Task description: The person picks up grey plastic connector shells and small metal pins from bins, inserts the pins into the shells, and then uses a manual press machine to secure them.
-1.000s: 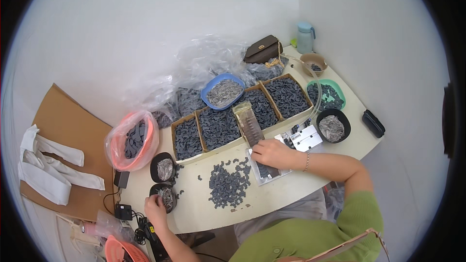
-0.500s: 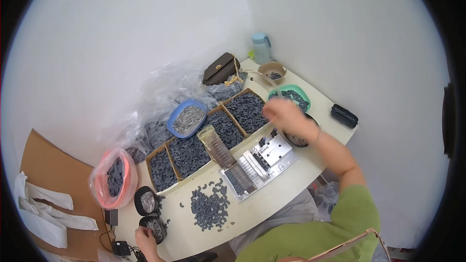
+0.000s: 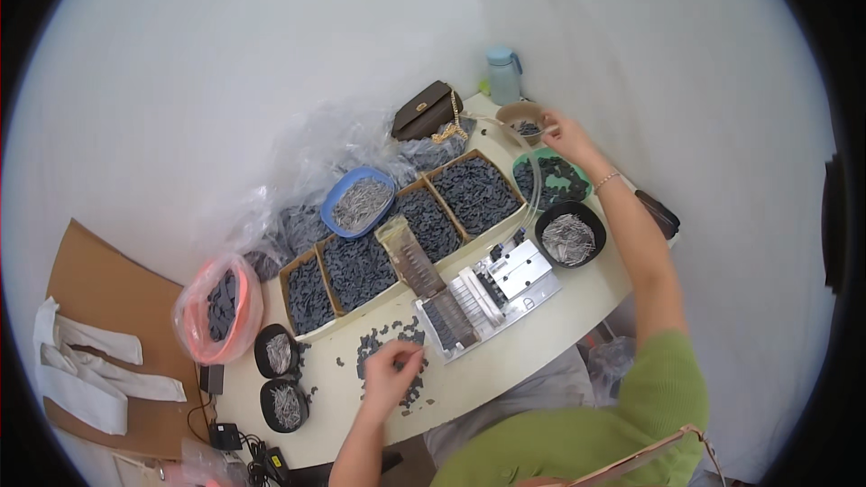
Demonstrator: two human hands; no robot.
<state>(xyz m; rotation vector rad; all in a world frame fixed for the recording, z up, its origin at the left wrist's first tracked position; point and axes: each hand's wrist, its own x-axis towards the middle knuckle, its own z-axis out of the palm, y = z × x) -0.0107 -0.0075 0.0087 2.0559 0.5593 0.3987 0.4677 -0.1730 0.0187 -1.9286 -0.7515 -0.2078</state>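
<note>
Partly behind left hand (image 3: 391, 379), grey pieces (image 3: 368, 343)

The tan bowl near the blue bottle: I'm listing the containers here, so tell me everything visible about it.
The tan bowl looks round, open and smooth, perhaps plastic. Some small dark pieces lie inside. It stands upright on the table, beyond the green dish. The right hand is at its right rim; whether they touch is unclear.

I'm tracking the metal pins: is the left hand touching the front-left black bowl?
Apart. The head view shows pale tabletop between the left hand and the front-left black bowl.
</note>
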